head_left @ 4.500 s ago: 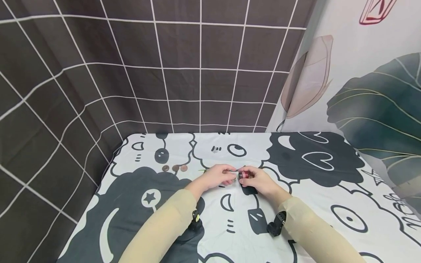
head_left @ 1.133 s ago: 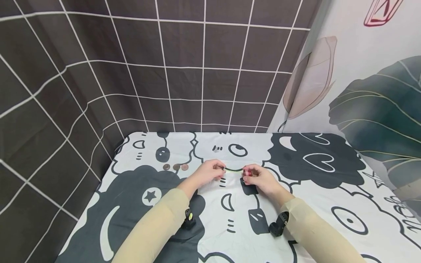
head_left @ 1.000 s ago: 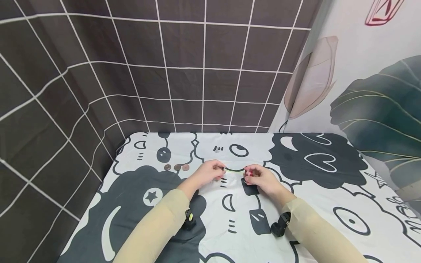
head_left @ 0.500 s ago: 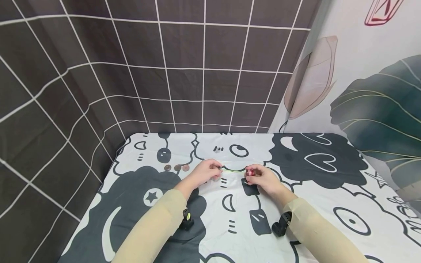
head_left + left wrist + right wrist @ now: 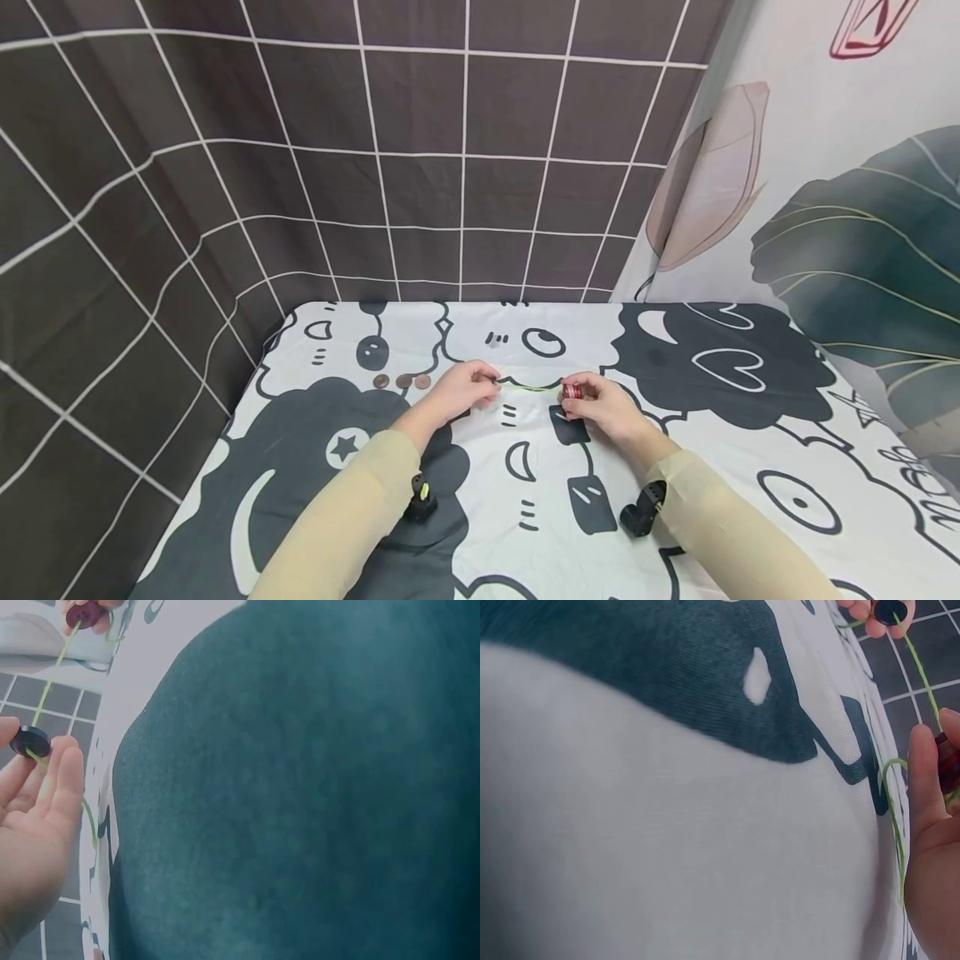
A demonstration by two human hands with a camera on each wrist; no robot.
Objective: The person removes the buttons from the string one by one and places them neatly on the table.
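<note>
In the head view my left hand (image 5: 459,395) is left of my right hand (image 5: 606,410), both above the bed-like cloth surface. Between the left thumb and fingers is a black button (image 5: 30,741), with a bright green string (image 5: 51,684) running through it. That string stretches across to a stack of red buttons (image 5: 572,391), which the right thumb and fingers grip. A red button face (image 5: 83,614) also shows at the top of the left wrist view. Loose string trails beyond each hand. How many red buttons are stacked is unclear.
Three brown, round, button-like discs (image 5: 404,381) lie in a row on the patterned cloth (image 5: 555,542), left of the left hand. A dark gridded curtain (image 5: 420,192) closes off the back and left, and a leaf-printed one (image 5: 862,250) hangs at the right.
The hands, close together at first, have drawn apart. The left hand has slid leftward with the black button, lengthening the string visible between them; the right hand has shifted slightly right.
</note>
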